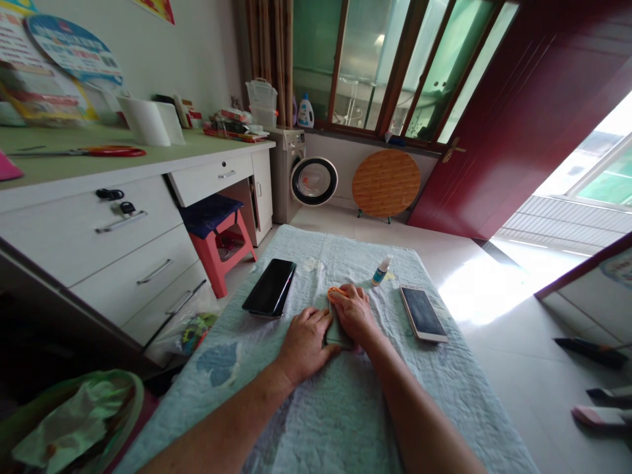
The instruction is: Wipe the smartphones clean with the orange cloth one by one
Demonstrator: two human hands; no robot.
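A phone (338, 336) lies between my hands on the light blue cloth (316, 421), largely covered by them. My left hand (307, 342) rests along its left edge, fingers bent against it and thumb at the near end. Under the fingers of my right hand (353, 313) an orange cloth (336, 293) is pressed on the phone's far end. To the left is a black phone (270, 288), stacked on something mostly hidden. A small spray bottle (382, 270) stands beyond my right hand, and a white-framed phone (423, 313) lies to the right.
A white desk (89, 243) runs along the left, with a red stool (224, 253) beside it. The bin (135, 408) is at the lower left. Farther back are a washing machine (284, 174) with its door open, a round wooden board (386, 183) and a dark red door (494, 118).
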